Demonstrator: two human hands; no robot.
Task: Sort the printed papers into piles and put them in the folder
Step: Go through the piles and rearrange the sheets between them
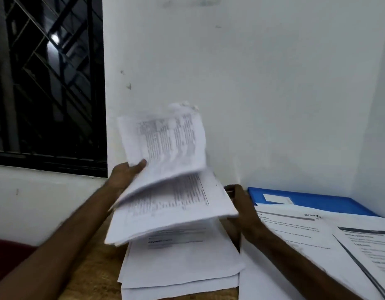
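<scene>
White printed sheaf [172,198] held above the paper pile [180,263]; left hand [124,176] fingers clamped on top sheet, right hand [241,204] gripping sheaf edge. Blue folder [330,204] at surface's far corner.

Printed papers [165,191] lifted, fanned — blue folder [330,204] flat.

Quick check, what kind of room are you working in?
Probably a small office or study corner: a wooden desk against a white wall, printed papers piled on it, a blue folder, and a barred window.
</scene>
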